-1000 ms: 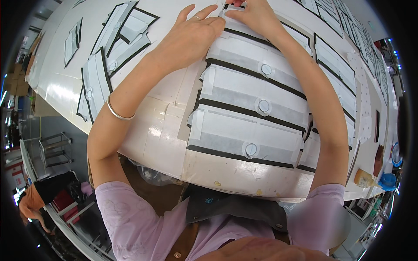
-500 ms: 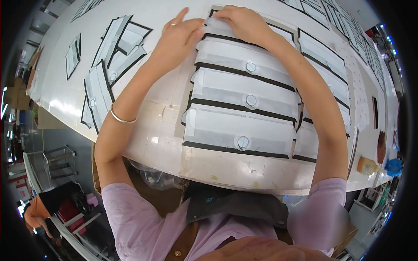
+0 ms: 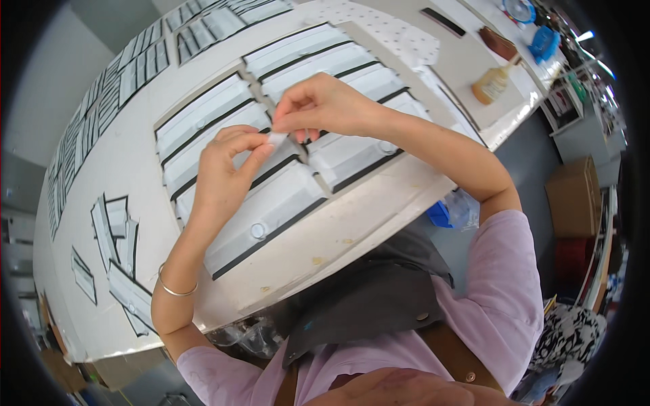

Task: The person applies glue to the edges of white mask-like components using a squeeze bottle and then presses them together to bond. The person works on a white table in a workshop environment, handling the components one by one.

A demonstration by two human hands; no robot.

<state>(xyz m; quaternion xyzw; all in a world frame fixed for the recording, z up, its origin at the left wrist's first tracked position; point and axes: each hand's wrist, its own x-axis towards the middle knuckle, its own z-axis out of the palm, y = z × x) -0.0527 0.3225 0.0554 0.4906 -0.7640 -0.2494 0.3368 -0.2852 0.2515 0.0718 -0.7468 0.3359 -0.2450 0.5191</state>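
My left hand [image 3: 227, 172] is closed in a pinch on a small whitish, filmy piece [image 3: 277, 139]. Thumb and fingers of my right hand [image 3: 328, 108] are also closed, meeting the piece's upper edge at the left fingertips. Both hands hover over two columns of white rectangular panels with black edge strips. Closest to me in the left column lies a panel [image 3: 281, 206] with a round, clear disc [image 3: 258, 231] on it. Another disc [image 3: 386, 147] sits on the nearest panel of the right column. The hands and forearms hide parts of several panels.
Loose, overlapping black-edged pieces [image 3: 128, 287] lie at the table's left. More panels [image 3: 210, 30] cover its far side. A dotted white sheet [image 3: 386, 34], a dark strip [image 3: 443, 21], a yellowish bottle [image 3: 493, 84] and blue items [image 3: 544, 44] are at the right.
Both hands have come from the far end of the left column to the gap between the columns. The view has turned right. A small whitish piece now shows between the fingertips.
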